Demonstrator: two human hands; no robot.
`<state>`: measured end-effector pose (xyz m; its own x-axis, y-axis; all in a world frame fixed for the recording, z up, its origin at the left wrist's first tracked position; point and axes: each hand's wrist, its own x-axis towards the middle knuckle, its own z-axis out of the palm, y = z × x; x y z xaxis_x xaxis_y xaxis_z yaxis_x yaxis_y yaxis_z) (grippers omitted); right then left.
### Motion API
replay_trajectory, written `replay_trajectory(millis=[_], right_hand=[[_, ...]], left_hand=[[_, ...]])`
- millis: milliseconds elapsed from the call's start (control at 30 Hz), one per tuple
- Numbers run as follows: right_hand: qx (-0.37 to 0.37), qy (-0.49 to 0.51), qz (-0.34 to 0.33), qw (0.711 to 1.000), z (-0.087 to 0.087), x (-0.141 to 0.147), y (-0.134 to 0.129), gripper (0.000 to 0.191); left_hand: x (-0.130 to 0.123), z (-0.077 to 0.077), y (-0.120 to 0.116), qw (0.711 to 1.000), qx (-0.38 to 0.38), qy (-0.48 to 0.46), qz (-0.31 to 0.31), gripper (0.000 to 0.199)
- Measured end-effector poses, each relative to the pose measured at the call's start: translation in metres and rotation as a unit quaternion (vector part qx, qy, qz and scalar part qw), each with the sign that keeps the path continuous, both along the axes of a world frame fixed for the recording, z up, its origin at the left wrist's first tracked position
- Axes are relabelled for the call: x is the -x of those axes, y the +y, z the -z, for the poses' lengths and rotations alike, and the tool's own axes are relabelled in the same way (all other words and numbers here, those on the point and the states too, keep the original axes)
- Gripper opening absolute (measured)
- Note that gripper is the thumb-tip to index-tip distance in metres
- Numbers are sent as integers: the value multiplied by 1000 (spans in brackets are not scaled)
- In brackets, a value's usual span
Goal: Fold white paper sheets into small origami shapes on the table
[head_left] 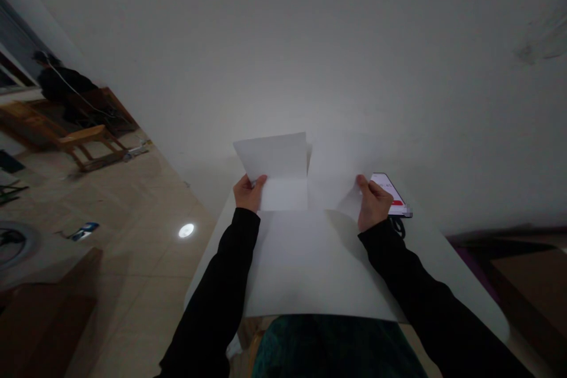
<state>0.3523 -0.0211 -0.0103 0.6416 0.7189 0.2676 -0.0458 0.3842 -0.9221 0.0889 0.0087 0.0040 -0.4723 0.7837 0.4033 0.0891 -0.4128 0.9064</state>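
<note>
White paper point(277, 156) stands up in front of me above the white table point(319, 289), with a horizontal bend across its left part. My left hand point(248, 192) pinches the left edge of this part between thumb and fingers. On the right, my right hand point(372, 204) grips the edge of a white paper sheet point(334, 174), thumb on top. Whether both parts belong to one sheet I cannot tell, as the paper blends into the wall. Just beyond the right hand lies a phone point(384, 184) with a lit screen.
A dark cable point(397, 225) lies by the phone. The white wall point(283, 59) rises behind the table. At far left, a person in dark clothes point(66, 80) sits near a wooden chair point(84, 136). Brown boxes point(531, 277) are at right.
</note>
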Motion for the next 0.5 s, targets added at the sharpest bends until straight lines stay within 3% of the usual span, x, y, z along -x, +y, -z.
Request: replay_trajectory(millis=[300, 367, 500], right_hand=[[-51, 118, 74, 989, 6, -25, 20, 34], [-59, 120, 50, 990, 9, -25, 22, 28], [8, 62, -28, 998, 20, -18, 22, 26]], left_hand=[[48, 0, 12, 989, -15, 39, -138, 38], [55, 4, 12, 990, 35, 83, -107, 40], [62, 13, 11, 972, 164, 164, 42, 53]])
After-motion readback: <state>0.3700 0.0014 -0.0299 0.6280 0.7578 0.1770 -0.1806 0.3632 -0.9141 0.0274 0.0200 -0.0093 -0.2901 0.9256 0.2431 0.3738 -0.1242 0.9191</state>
